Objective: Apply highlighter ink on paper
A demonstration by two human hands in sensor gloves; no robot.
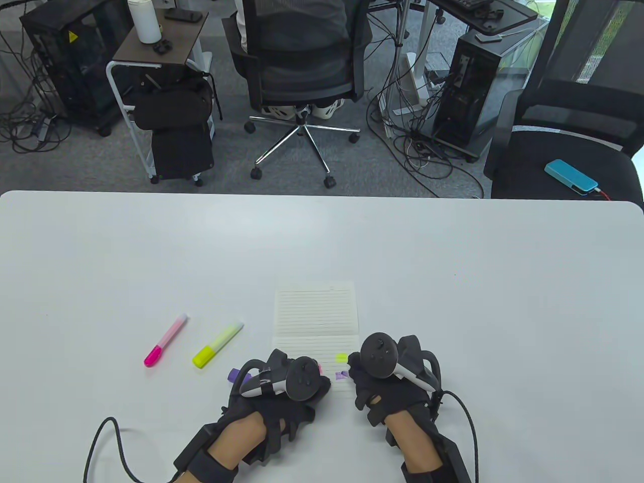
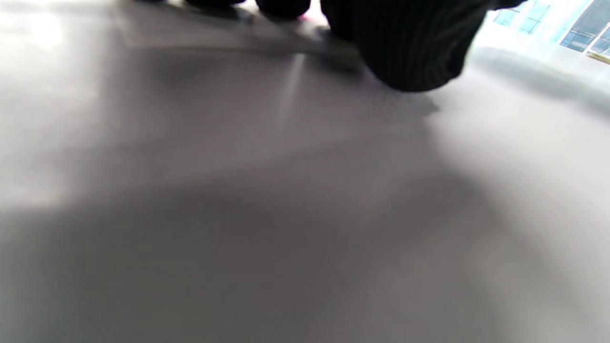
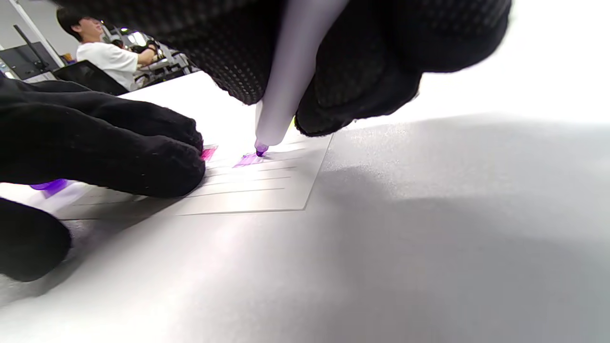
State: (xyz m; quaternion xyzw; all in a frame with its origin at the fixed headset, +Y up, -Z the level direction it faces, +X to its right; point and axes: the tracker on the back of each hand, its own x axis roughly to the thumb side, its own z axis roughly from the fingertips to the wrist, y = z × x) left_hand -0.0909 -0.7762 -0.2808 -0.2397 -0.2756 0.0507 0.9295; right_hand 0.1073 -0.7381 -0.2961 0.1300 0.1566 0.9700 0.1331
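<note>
A lined sheet of paper (image 1: 317, 312) lies on the white table (image 1: 453, 282). My right hand (image 1: 354, 375) grips a purple highlighter (image 3: 290, 71) upright, with its tip touching the paper at a purple mark (image 3: 248, 159). A yellow mark (image 1: 341, 357) and a pink mark (image 3: 208, 153) sit close by on the sheet. My left hand (image 1: 322, 385) rests its fingers (image 3: 143, 157) on the paper's near left part. A purple cap (image 1: 234, 375) shows at that hand's left side; I cannot tell whether the hand holds it. The left wrist view shows only blurred table and fingertips (image 2: 410, 52).
A pink highlighter (image 1: 166, 340) and a yellow highlighter (image 1: 218, 345), both capped, lie on the table left of the paper. Beyond the table's far edge are office chairs, a cart and computer towers. Glove cables trail off the near edge.
</note>
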